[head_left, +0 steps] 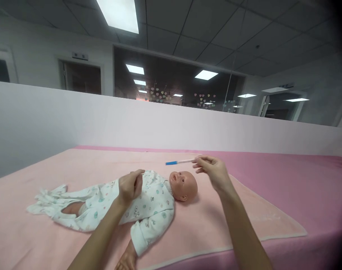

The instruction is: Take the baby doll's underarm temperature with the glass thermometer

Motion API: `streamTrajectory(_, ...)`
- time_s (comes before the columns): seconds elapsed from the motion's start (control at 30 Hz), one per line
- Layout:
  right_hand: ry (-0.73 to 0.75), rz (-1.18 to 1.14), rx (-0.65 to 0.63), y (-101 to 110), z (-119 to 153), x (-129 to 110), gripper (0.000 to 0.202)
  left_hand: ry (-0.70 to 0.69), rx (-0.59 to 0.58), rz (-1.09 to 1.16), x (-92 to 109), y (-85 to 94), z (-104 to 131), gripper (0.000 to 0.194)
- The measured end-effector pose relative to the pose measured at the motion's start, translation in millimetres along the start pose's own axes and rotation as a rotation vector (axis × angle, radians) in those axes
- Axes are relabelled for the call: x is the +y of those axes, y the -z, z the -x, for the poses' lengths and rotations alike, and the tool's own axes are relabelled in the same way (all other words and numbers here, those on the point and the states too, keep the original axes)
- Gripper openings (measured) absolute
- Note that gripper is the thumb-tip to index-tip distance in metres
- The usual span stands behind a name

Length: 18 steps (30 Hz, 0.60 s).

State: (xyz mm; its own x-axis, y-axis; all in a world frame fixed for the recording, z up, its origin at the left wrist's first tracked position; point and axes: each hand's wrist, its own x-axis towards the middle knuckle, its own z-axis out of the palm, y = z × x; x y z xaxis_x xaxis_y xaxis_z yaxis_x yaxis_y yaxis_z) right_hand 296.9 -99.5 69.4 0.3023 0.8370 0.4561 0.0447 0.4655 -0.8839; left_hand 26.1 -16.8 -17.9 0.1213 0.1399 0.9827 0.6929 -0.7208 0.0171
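A baby doll (184, 186) in white patterned clothing (152, 204) lies on its back, its head toward the right. My right hand (211, 168) is raised just right of and above the doll's head. Between its thumb and fingers it pinches one end of a thin white stick with a blue end (171, 163); the blue end points left, above the doll's face and apart from it. Over the doll's chest is my left hand (130, 185), its fingers curled in and nothing visible in them. Whether it touches the clothing I cannot tell.
A peach-pink blanket (210, 232) lies under the doll, on a larger pink cover (277, 183). Behind rises a low white partition (159, 125), with a large window (182, 82) and doorways beyond. One doll arm (128, 257) reaches toward the near side.
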Motion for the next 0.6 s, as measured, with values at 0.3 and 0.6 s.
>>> streamTrajectory(0.3,-0.183,-0.258,-0.321,-59.6,20.2,27.8,0.022,-0.063,0.024,-0.074,12.0,-0.1,-0.9,0.018)
streamTrajectory(0.6,-0.235,-0.477,-0.315,-77.5,26.3,21.5,0.019,-0.133,0.107,0.026,13.4,-5.3,-1.6,0.019)
